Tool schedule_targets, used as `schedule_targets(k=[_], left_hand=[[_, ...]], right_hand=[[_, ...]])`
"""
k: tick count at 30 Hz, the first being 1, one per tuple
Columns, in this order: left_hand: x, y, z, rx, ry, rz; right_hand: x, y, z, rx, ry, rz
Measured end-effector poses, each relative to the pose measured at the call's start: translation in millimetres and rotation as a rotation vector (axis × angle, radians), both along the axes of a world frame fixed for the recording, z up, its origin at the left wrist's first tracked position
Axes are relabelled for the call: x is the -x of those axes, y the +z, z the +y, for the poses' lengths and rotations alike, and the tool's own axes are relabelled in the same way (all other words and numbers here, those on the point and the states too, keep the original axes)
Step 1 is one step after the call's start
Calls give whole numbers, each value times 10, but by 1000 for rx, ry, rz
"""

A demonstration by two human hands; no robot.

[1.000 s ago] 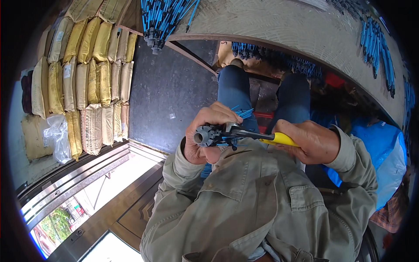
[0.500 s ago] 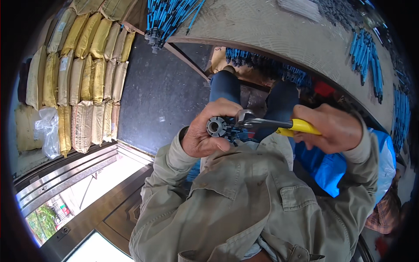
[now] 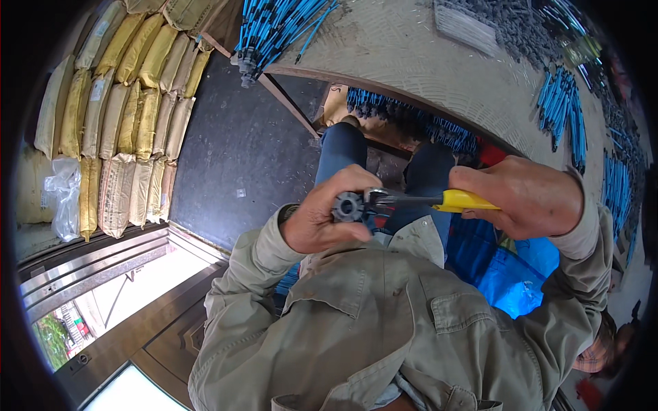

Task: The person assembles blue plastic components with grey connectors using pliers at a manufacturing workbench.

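My left hand is closed around a dark grey, round plastic part with a notched rim and a hole through its middle. My right hand grips a pair of pliers by its yellow handles. The metal jaws of the pliers lie against the right side of the grey part, by my left fingertips. Exactly what sits between the jaws is too small to make out. Both hands are above my lap, in front of my shirt.
A wooden table stands ahead, with bundles of blue and black rods and dark small parts on it. More rods are beneath it. Stacked sacks stand at the left. A blue bag is by my right side.
The grey part has tilted in my left hand and its opening looks narrower. The pliers' handles appear closer together, and the whole view has shifted slightly.
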State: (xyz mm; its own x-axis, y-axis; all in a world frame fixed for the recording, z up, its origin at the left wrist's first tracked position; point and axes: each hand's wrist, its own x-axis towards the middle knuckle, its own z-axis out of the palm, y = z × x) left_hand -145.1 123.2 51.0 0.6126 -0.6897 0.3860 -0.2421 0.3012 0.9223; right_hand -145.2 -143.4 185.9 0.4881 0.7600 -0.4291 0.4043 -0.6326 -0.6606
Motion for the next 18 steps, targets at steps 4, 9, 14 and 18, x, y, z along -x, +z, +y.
schedule_targets(k=[4, 9, 14, 18], left_hand=[[-32, 2, 28, -69, 117, -39], [-229, 15, 263, 104, 595, 151], [-495, -125, 967, 696, 614, 410], [-586, -479, 1191, 1108, 429, 584]], right_hand=[[-51, -138, 72, -67, -85, 2], [-285, -595, -177, -96, -363, -647], [-606, -1191, -623, 397, -671, -1009], [-656, -1361, -460, 318, -584, -1200]])
